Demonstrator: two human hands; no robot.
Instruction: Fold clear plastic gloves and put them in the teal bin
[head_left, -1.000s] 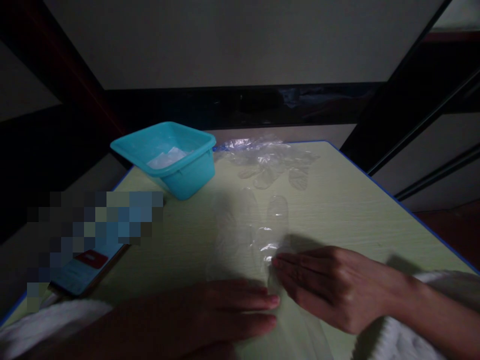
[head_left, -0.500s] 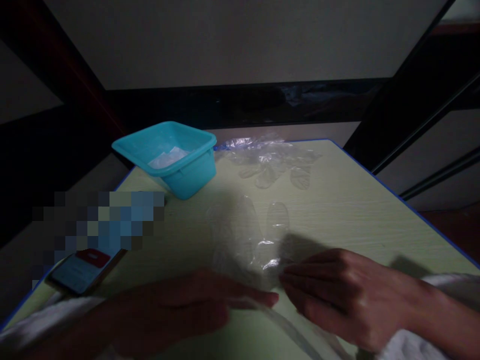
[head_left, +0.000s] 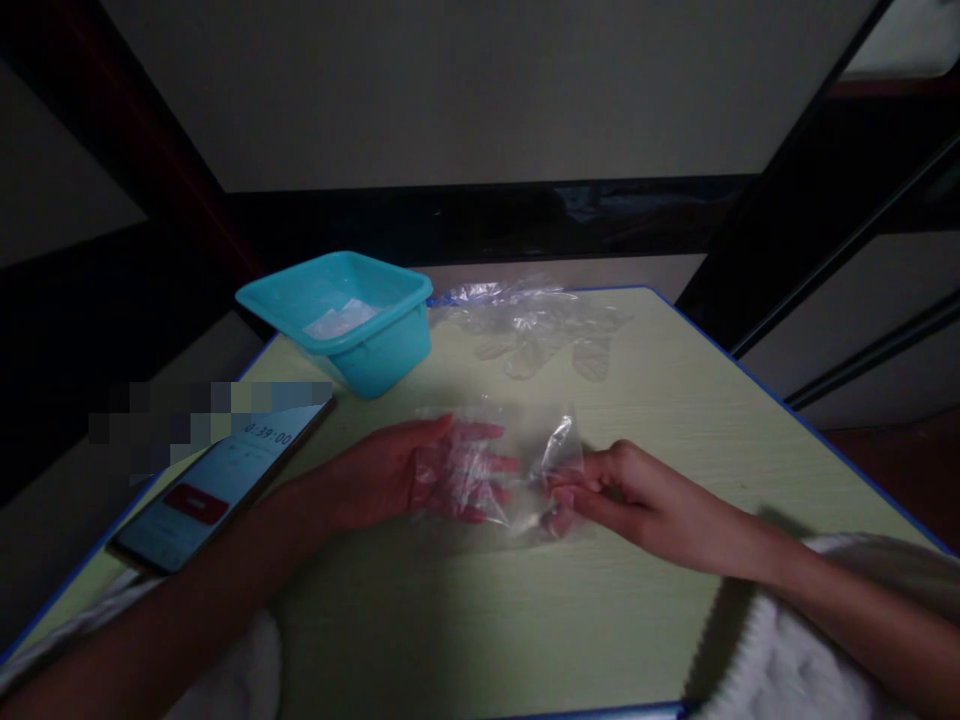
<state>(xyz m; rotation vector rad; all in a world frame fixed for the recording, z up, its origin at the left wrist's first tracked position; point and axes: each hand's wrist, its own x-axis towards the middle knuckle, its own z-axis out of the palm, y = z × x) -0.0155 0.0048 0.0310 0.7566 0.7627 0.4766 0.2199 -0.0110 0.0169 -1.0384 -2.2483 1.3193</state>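
A clear plastic disposable glove (head_left: 517, 470), folded into a rough rectangle, is stretched between my two hands just over the table. My left hand (head_left: 401, 470) has its fingers stretched out and spread, showing through the plastic. Whether those fingers are inside the glove or behind it I cannot tell. On the right side, my right hand (head_left: 619, 495) pinches the glove's edge between thumb and fingers. More clear plastic gloves (head_left: 536, 325) lie crumpled together at the far side of the table.
A turquoise plastic basket (head_left: 386, 345) with white packets (head_left: 341, 318) inside stands at the back left. Along the left edge lies a phone (head_left: 225, 480) with a lit timer screen. The pale table (head_left: 675, 400) has a blue rim; a cabinet front rises behind it.
The glove was laid out flat with its fingers pointing away; now it is folded and raised between my hands. My left hand has spread its fingers at the plastic, and my right hand pinches it.
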